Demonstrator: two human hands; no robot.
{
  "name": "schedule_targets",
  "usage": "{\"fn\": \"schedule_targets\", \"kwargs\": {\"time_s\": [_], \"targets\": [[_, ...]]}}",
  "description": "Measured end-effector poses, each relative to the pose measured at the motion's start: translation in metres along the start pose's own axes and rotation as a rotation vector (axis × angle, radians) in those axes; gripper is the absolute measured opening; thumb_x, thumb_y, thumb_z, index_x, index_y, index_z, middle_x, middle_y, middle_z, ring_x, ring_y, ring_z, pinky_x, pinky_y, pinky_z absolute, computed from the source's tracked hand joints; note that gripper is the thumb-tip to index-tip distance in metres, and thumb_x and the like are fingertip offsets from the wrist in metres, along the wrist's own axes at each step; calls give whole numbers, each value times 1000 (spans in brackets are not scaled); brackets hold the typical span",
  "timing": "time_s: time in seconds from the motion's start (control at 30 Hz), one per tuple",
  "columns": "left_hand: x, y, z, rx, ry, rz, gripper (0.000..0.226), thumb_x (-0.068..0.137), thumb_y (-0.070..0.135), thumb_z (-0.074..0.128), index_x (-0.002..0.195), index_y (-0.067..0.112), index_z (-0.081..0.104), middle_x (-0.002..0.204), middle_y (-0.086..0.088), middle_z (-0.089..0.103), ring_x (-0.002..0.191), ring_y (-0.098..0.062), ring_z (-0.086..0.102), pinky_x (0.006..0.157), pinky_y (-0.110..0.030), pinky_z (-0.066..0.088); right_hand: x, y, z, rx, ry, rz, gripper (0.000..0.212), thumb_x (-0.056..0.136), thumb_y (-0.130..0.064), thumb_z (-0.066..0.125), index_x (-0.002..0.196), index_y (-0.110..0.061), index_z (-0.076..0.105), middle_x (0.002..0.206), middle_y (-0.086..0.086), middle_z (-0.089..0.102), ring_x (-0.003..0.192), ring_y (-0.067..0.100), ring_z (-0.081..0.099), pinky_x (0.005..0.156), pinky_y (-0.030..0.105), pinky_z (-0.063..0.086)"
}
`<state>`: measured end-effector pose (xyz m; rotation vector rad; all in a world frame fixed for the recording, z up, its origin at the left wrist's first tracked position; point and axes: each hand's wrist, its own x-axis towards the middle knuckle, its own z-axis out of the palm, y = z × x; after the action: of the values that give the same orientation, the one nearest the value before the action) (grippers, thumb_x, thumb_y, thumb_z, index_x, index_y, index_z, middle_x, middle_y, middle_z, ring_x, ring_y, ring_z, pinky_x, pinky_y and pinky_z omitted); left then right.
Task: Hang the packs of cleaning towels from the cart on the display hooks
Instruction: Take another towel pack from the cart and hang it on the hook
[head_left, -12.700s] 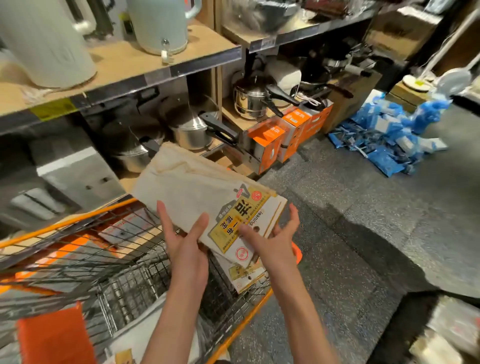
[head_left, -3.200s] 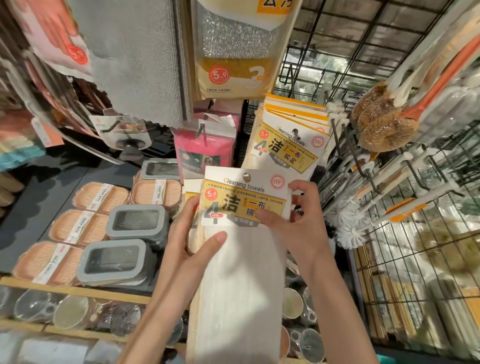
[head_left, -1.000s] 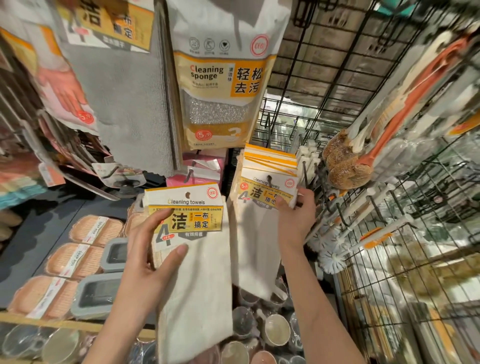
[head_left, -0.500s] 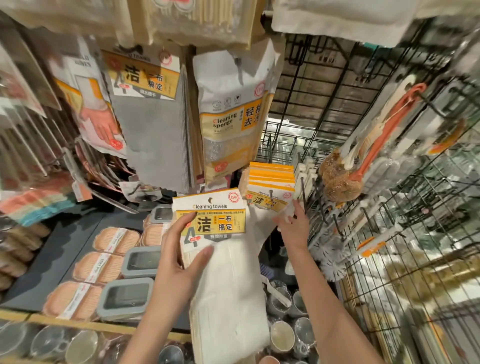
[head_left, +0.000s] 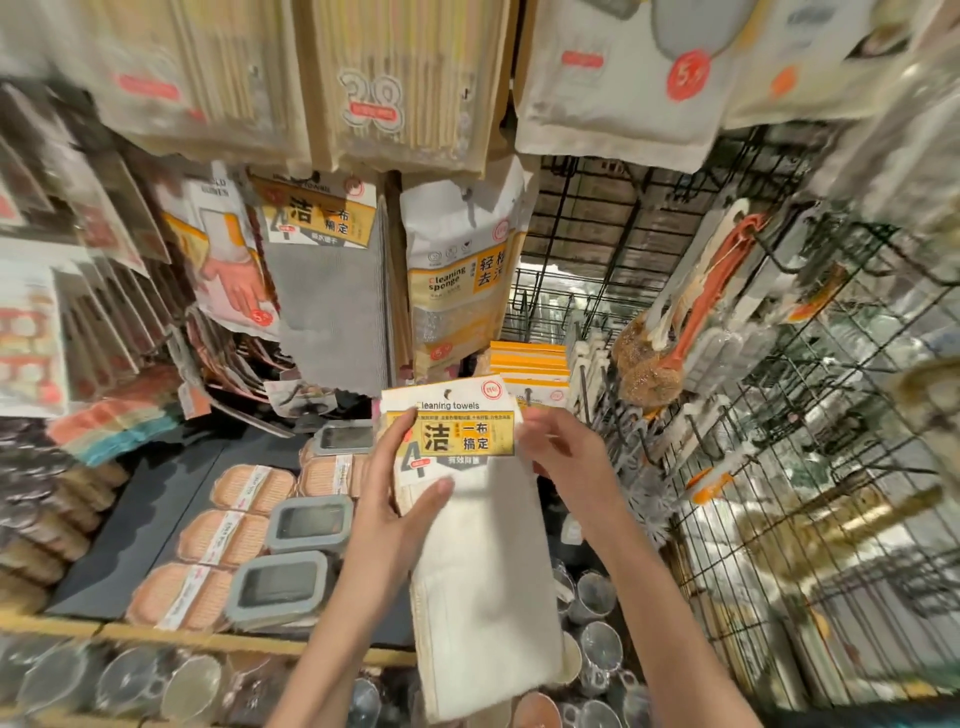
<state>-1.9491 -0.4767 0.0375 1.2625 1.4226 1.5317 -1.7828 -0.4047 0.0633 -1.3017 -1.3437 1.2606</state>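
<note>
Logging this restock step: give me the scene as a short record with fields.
held item: pack of cleaning towels, white cloth hanging below a yellow label card
left hand: grips the pack's left edge, thumb on the front
right hand: fingers at the card's right edge
hang hole: at the card's top, not on a hook
hung packs: same label, stacked on a hook just behind
neighbour above: cleaning sponge pack
right side: wire grid with brushes

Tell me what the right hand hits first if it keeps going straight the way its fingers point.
Likely the held pack of cleaning towels: the right hand points left at its header card's right edge, fingertips about touching it. Depth is unclear.
</note>
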Motion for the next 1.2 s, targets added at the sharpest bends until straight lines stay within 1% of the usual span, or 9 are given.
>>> {"fn": "schedule_targets", "kwargs": {"time_s": [0.1, 0.3, 0.47, 0.67, 0.83, 0.93, 1.03, 1.17, 1.2], "targets": [[-2, 8, -3, -80, -10, -41, 74, 84, 0, 68, 134, 44, 36, 131, 31, 39, 115, 24, 41, 86, 1, 38, -6, -7, 4, -71, 18, -36, 26, 79, -12, 73, 104, -14, 64, 102, 7, 68, 92, 18, 62, 81, 28, 51], [-6, 14, -10, -187, -62, -75, 89, 84, -7, 64, 143, 42, 21, 135, 23, 48, 113, 10, 54, 82, -4, 42, -16, -13, 15, -61, 35, -58, 41, 70, -12, 82, 103, -22, 60, 92, -9, 69, 80, -3, 61, 63, 4, 42], [-9, 11, -14, -192, -58, -101, 90, 80, -5, 70, 146, 36, 25, 125, 32, 55, 109, 11, 56, 80, -4, 43, -21, -14, 18, -39, 42, -45, 46, 69, -7, 82, 102, -18, 53, 99, 0, 68, 95, 16, 61, 69, 8, 46], [-4, 7, -18, -230, -22, -150, 77, 77, 1, 75, 137, 37, 43, 128, 13, 61, 112, -6, 60, 87, -17, 50, -20, -18, 18, -54, 80, 8, 48, 70, -9, 82, 103, -15, 47, 98, 3, 60, 82, 6, 55, 56, 5, 43], [-4, 8, -21, -228, -42, -155, 65, 83, 10, 71, 134, 40, 46, 122, 22, 63, 111, 2, 58, 85, -12, 47, -19, -17, 17, -53, 122, 52, 49, 69, -13, 83, 103, -22, 50, 87, -4, 57, 77, 9, 55, 53, 11, 42], [-4, 9, -24, -230, -49, -187, 47, 93, 26, 59, 133, 46, 45, 129, 28, 56, 122, 7, 49, 99, -16, 41, -18, -12, 16, -39, 121, 62, 48, 71, -12, 81, 106, -21, 50, 96, 0, 58, 87, 17, 58, 60, 19, 45], [-4, 9, -25, -284, -34, -232, 36, 99, 28, 48, 128, 48, 49, 124, 37, 54, 118, 13, 50, 101, -16, 42, -16, -3, 16, -2, 132, 58, 44, 73, -7, 79, 105, -19, 50, 107, 5, 59, 97, 21, 58, 64, 22, 47], [0, 4, -30, -227, -19, -222, 50, 99, 16, 51, 136, 48, 45, 144, 26, 40, 136, -2, 36, 113, -38, 33, -10, 13, 11, 16, 183, 87, 37, 78, -4, 74, 102, -16, 49, 97, 8, 65, 82, 14, 61, 61, 18, 48], [1, 1, -31, -216, -24, -210, 52, 98, 14, 51, 136, 49, 44, 143, 30, 39, 136, -1, 35, 113, -37, 33, -9, 18, 9, 11, 192, 107, 36, 79, -4, 73, 103, -16, 49, 92, 5, 65, 77, 9, 61, 58, 15, 48]]}}
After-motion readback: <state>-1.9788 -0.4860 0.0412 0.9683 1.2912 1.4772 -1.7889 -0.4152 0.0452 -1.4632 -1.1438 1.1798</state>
